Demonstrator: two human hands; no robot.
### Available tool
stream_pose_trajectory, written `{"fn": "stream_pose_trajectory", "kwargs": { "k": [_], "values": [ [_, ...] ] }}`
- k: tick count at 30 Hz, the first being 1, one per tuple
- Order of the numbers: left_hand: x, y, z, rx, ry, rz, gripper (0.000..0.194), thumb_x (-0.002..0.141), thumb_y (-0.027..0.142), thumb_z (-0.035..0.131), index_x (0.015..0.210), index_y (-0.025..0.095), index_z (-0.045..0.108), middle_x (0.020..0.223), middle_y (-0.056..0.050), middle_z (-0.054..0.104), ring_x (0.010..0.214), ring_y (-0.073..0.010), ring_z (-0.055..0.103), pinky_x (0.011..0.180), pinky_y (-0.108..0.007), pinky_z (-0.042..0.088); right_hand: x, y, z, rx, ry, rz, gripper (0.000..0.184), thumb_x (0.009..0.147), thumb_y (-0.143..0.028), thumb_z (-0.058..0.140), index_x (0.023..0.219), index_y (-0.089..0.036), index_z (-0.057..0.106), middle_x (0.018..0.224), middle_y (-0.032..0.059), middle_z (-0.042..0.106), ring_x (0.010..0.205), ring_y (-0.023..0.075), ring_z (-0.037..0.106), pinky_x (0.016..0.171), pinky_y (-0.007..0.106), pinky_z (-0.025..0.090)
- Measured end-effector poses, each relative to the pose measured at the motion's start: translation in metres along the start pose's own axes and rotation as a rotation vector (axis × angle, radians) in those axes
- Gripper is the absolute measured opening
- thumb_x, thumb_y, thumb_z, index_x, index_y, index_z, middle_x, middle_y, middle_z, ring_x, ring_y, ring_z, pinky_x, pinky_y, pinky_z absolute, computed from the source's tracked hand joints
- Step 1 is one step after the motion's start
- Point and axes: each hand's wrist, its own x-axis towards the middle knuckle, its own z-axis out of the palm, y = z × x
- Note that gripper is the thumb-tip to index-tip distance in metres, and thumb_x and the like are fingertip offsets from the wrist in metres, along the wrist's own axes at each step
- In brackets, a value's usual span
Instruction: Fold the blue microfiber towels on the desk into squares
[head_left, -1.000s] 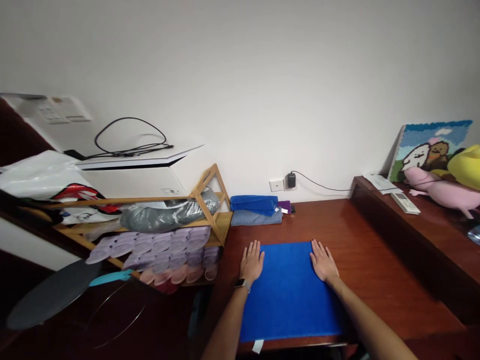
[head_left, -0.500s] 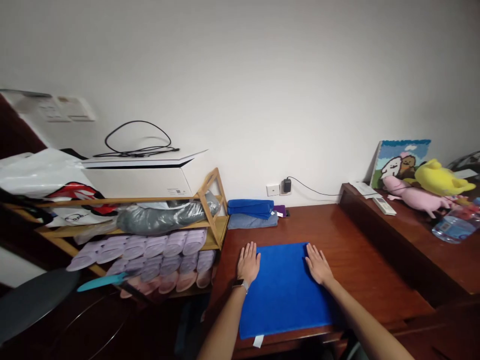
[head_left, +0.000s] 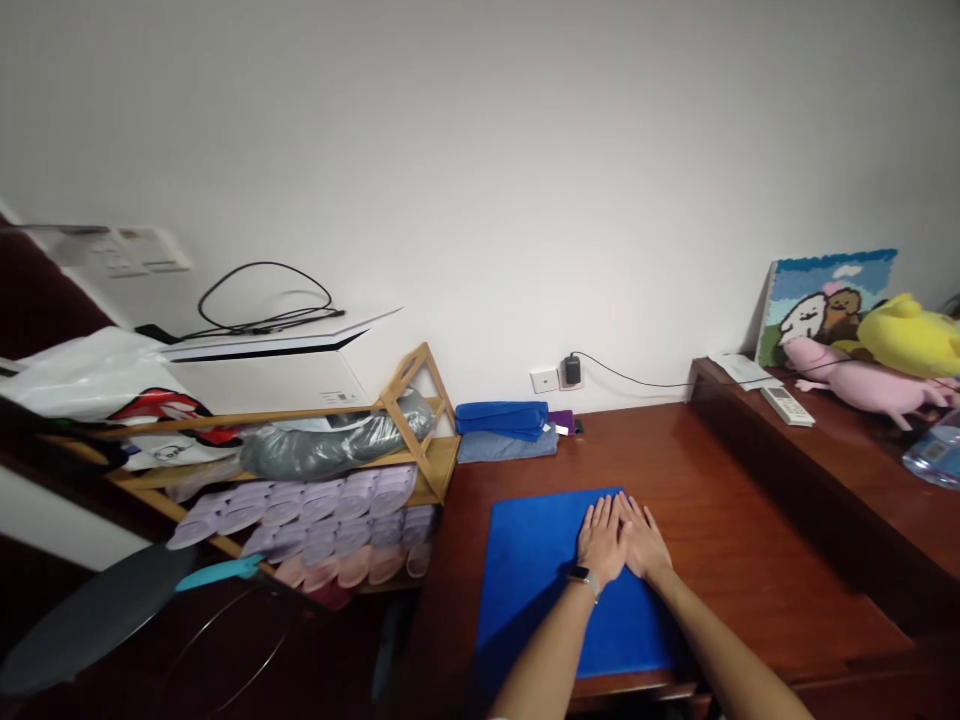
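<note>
Both flat & unclenched: rests L hand (head_left: 602,550) & R hand (head_left: 646,546) together on blue cloth (head_left: 529,560) atop counter (head_left: 750,540); can't read tiny print (head_left: 340,396) on white box (head_left: 259,385).

You are wearing the single camera on your head, and it is looking forward and down across the glossy reddish-brown wooden table (head_left: 750,535). Your forearms are entering from the bottom edge, so the lens is sitting above and behind your bare left hand (head_left: 602,550) and bare right hand (head_left: 646,548). The flat bright-blue fabric cloth (head_left: 532,570) is lying low in the view, nearer you than the plain pale-grey wall (head_left: 480,180), which is facing the lens and filling much of the upper half. The wide view is also taking in the tiered light-wood rack (head_left: 444,463) leftward and the raised reddish-brown wooden ledge (head_left: 847,450) rightward.
</note>
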Motion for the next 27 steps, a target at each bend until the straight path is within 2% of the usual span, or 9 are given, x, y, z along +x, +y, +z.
{"fn": "stream_pose_trajectory", "kwargs": {
  "k": [2,5,7,10,12,15,20,24,27],
  "values": [
    [-0.015,-0.030,-0.009,0.034,0.002,-0.053,0.065,0.108,0.051,0.016,0.167,0.023,0.021,0.171,-0.006,0.031,0.159,-0.0234,0.023,0.131,-0.051,0.022,0.000,0.000,0.001,0.019,0.005,0.029,0.065,0.104,-0.039,0.022,0.166,-0.020,0.025,0.171,0.0040,0.024,0.160,0.0239,0.017,0.130,0.049,0.014],
    [-0.054,-0.099,-0.040,0.134,0.015,-0.242,0.069,0.107,0.056,0.018,0.166,0.020,0.027,0.170,-0.009,0.031,0.159,-0.0262,0.024,0.130,-0.052,0.023,0.000,-0.002,-0.001,0.031,-0.003,0.051,0.068,0.106,-0.045,0.017,0.166,-0.016,0.022,0.171,0.0044,0.024,0.160,0.0230,0.018,0.131,0.049,0.013],
    [-0.079,-0.143,-0.061,0.197,0.024,-0.343,0.067,0.108,0.053,0.018,0.166,0.019,0.025,0.169,-0.011,0.032,0.158,-0.0269,0.026,0.129,-0.053,0.024,-0.001,-0.003,-0.002,0.027,-0.012,0.058,0.068,0.106,-0.046,0.015,0.166,-0.015,0.023,0.172,0.0044,0.023,0.160,0.0226,0.017,0.131,0.048,0.013],
    [-0.104,-0.180,-0.078,0.231,0.045,-0.382,0.064,0.109,0.048,0.017,0.167,0.021,0.019,0.170,-0.009,0.032,0.158,-0.0253,0.027,0.129,-0.050,0.025,0.001,-0.005,-0.006,0.008,-0.021,0.071,0.069,0.105,-0.045,0.015,0.166,-0.014,0.023,0.172,0.0049,0.023,0.160,0.0227,0.017,0.131,0.047,0.012],
    [-0.108,-0.185,-0.079,0.235,0.057,-0.387,0.064,0.109,0.047,0.018,0.168,0.021,0.017,0.170,-0.009,0.031,0.158,-0.0248,0.028,0.129,-0.049,0.025,0.002,-0.007,-0.011,-0.005,-0.047,0.078,0.069,0.105,-0.045,0.015,0.166,-0.014,0.022,0.172,0.0049,0.022,0.161,0.0225,0.016,0.131,0.047,0.011],
    [-0.106,-0.180,-0.075,0.229,0.069,-0.392,0.065,0.108,0.048,0.019,0.168,0.022,0.017,0.170,-0.009,0.031,0.158,-0.0246,0.027,0.129,-0.049,0.024,-0.004,-0.008,-0.019,0.006,-0.076,0.098,0.069,0.106,-0.046,0.013,0.167,-0.014,0.020,0.173,0.0046,0.020,0.161,0.0225,0.015,0.130,0.047,0.013],
    [-0.103,-0.178,-0.070,0.211,0.104,-0.394,0.067,0.107,0.052,0.017,0.167,0.022,0.021,0.169,-0.009,0.033,0.158,-0.0251,0.029,0.129,-0.049,0.022,-0.049,-0.007,-0.013,0.002,0.058,0.077,0.071,0.106,-0.051,0.009,0.167,-0.016,0.020,0.172,0.0043,0.022,0.161,0.0215,0.016,0.131,0.046,0.013],
    [-0.103,-0.179,-0.073,0.206,0.081,-0.398,0.068,0.107,0.052,0.017,0.166,0.019,0.024,0.170,-0.010,0.032,0.158,-0.0248,0.028,0.130,-0.049,0.020,-0.084,-0.009,-0.005,-0.019,0.009,0.041,0.070,0.106,-0.052,0.014,0.166,-0.017,0.024,0.171,0.0037,0.027,0.160,0.0217,0.019,0.131,0.045,0.016],
    [-0.103,-0.179,-0.082,0.204,0.047,-0.405,0.069,0.107,0.051,0.017,0.165,0.016,0.027,0.170,-0.011,0.031,0.158,-0.0247,0.027,0.130,-0.048,0.020,-0.091,-0.014,-0.007,-0.023,-0.022,0.049,0.069,0.106,-0.050,0.016,0.166,-0.017,0.024,0.171,0.0036,0.025,0.160,0.0221,0.019,0.131,0.047,0.016]
  ]
}}
